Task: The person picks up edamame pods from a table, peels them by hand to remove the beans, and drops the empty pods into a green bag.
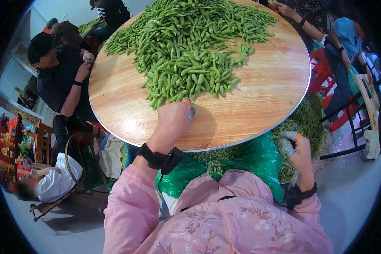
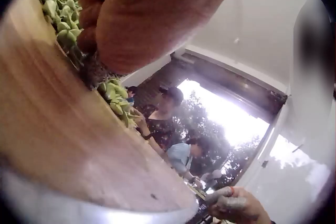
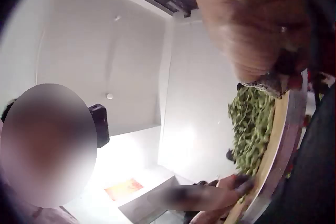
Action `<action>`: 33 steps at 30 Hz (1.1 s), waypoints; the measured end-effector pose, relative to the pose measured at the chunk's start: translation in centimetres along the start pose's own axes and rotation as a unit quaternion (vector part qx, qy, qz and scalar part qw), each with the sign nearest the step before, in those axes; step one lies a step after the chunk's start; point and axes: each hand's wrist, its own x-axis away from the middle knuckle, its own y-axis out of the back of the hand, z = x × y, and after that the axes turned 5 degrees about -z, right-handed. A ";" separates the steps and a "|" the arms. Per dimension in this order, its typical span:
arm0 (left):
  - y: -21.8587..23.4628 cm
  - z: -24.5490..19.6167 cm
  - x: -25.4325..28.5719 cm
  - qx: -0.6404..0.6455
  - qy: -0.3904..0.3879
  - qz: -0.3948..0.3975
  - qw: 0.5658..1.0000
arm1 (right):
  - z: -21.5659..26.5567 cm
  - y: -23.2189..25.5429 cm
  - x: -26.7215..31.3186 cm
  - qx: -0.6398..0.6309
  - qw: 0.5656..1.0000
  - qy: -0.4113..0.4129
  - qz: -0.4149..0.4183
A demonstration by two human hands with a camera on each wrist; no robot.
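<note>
A big heap of green edamame pods (image 1: 190,55) covers the far and middle part of a round wooden table (image 1: 249,114). My left hand (image 1: 174,120) is at the near edge of the heap, its fingers curled down by the pods and largely hidden under the back of the hand. Grey wrapping and an orange band show on its digits. I cannot tell whether it holds a pod. Beyond the table's right rim, my right hand (image 1: 301,154) hangs with loosely bent, grey-wrapped fingers (image 1: 287,144); nothing shows between them.
A green plastic bag (image 1: 258,158) with small pods lies over my lap under the table edge. Another pod heap (image 1: 307,118) is at lower right. People sit around, one in black (image 1: 57,80) at the left rim. A side table (image 1: 368,99) stands far right.
</note>
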 end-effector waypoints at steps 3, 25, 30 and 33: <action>0.0 -0.9 1.1 -0.031 0.011 0.056 0.998 | 2.3 -2.1 -0.2 -0.089 0.992 0.013 0.083; 0.5 -6.8 8.9 0.538 0.092 -0.053 0.836 | 6.5 -7.6 -0.4 -0.349 0.909 -0.091 0.210; -0.2 -6.8 8.8 0.401 -0.106 -0.195 0.889 | 5.7 -7.7 -0.2 -0.383 0.873 -0.134 0.271; -0.3 -6.6 8.7 0.383 -0.146 -0.204 0.889 | 5.6 -8.1 -0.1 -0.399 0.863 -0.145 0.273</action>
